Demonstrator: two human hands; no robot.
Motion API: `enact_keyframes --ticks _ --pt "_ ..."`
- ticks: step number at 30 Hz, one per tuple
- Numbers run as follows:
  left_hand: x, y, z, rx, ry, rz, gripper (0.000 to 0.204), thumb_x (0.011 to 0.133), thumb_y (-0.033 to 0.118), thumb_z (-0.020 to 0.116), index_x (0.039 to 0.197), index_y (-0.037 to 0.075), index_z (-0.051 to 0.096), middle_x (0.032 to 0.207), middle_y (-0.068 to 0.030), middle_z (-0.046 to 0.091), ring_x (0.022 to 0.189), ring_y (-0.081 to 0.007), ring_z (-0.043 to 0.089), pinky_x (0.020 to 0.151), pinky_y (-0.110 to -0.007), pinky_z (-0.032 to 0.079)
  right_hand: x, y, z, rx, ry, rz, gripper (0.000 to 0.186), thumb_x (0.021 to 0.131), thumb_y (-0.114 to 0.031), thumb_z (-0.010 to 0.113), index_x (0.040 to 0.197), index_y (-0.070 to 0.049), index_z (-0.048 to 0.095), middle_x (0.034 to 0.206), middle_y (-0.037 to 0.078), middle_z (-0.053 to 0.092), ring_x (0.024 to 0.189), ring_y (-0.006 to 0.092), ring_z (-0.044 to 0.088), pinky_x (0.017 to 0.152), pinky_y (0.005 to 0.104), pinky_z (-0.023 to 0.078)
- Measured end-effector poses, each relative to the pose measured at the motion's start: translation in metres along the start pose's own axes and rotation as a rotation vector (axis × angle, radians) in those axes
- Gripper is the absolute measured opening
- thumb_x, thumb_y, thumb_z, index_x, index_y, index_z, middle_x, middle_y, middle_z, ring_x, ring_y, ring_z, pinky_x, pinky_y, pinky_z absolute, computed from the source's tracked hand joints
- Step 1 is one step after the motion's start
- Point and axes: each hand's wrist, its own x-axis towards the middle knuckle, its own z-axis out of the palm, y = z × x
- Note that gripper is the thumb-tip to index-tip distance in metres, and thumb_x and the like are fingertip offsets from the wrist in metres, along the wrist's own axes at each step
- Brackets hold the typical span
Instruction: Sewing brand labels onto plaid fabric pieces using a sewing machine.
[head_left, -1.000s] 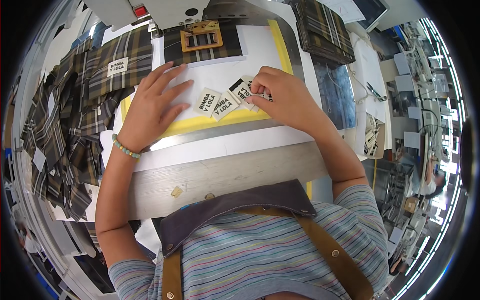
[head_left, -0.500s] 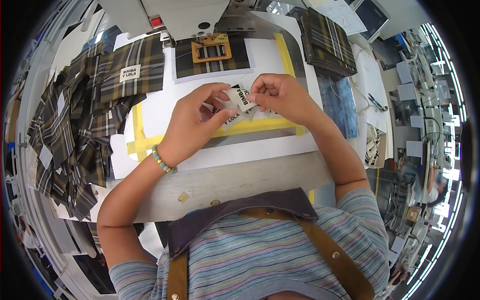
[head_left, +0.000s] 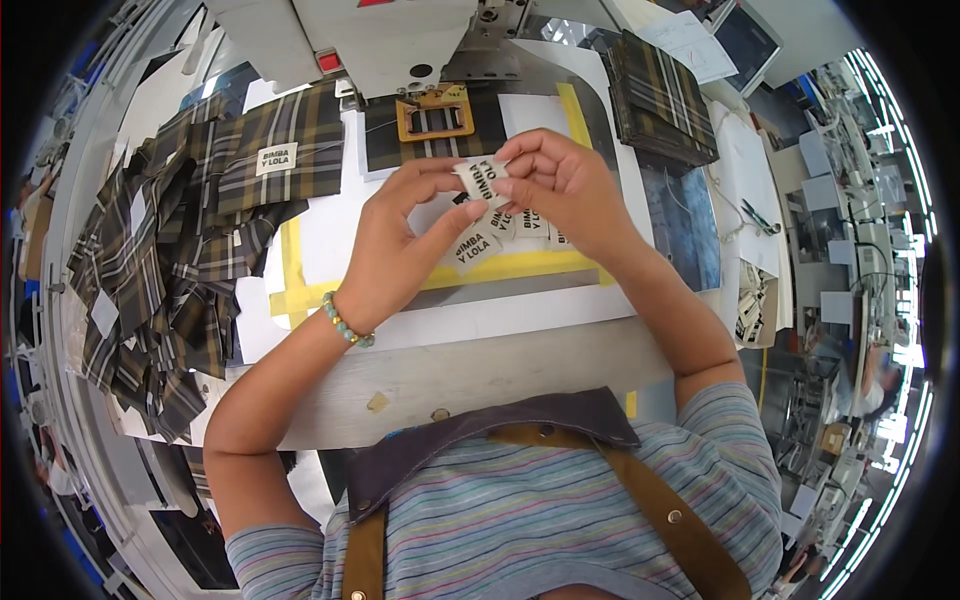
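Note:
A small white fabric label (head_left: 484, 182) with black lettering is held up over the work surface between my two hands. My right hand (head_left: 562, 190) pinches its right side between thumb and fingers. At the label's left edge, the thumb and fingertips of my left hand (head_left: 400, 230) close on it; a beaded bracelet circles that wrist. Several more loose labels (head_left: 476, 250) lie on the white sheet just below, partly covered by my right hand. Beyond my hands, an orange clamp frame (head_left: 436, 116) rests on dark plaid fabric (head_left: 382, 135) under the sewing machine head (head_left: 400, 45).
Plaid pieces (head_left: 150, 260) heap up at the left, the top one bearing a label. A stack of folded plaid pieces (head_left: 668, 100) stands at the far right. Thread snips (head_left: 762, 218) and an open box of labels (head_left: 755, 305) are further right. Yellow tape (head_left: 540, 257) borders the sheet.
The held label has turned more upright, and the left fingertips have closed in on its edge. The right hand has shifted slightly, uncovering more loose labels. The whole view has moved a little.

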Motion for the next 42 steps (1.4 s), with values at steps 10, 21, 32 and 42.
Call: enact_keyframes --ticks 10,21,32,42 --pt "0.012 0.013 -0.030 0.042 -0.239 -0.184 0.013 0.101 0.006 0.071 0.111 -0.003 0.072 0.092 -0.0136 0.075 0.078 -0.0198 0.071 0.073 -0.032 0.056 0.020 -0.026 -0.007 -0.577 0.006 -0.501 0.015 0.098 -0.008 0.075 0.110 0.000 0.078 0.104 0.009 0.078 0.084 0.0181 0.074 0.077 0.0287 0.058" --pt "0.021 0.006 -0.032 0.144 -0.309 -0.052 0.016 0.098 0.004 0.072 0.113 -0.001 0.075 0.101 -0.0166 0.075 0.087 -0.0296 0.075 0.079 -0.038 0.061 0.020 -0.027 -0.004 -0.683 -0.240 -0.345 0.012 0.095 -0.012 0.076 0.102 -0.002 0.078 0.092 0.010 0.076 0.076 0.0258 0.069 0.070 0.0347 0.057" --pt "0.058 -0.044 -0.056 0.775 -0.046 0.503 0.020 0.089 0.002 0.078 0.109 0.002 0.074 0.101 -0.0109 0.073 0.091 -0.0332 0.068 0.079 -0.042 0.058 0.133 0.023 -0.049 -0.660 -0.032 -0.083 0.014 0.096 -0.012 0.079 0.105 -0.001 0.079 0.090 0.002 0.078 0.083 0.0095 0.070 0.077 0.0291 0.056" --pt "0.053 -0.058 -0.051 0.749 -0.097 0.618 0.019 0.086 0.003 0.081 0.104 0.002 0.074 0.104 -0.0078 0.076 0.095 -0.0265 0.070 0.080 -0.039 0.061 0.160 0.039 -0.039 -0.531 -0.002 -0.076 0.019 0.090 -0.019 0.080 0.100 -0.003 0.084 0.087 0.008 0.081 0.077 0.0128 0.075 0.072 0.0301 0.057"
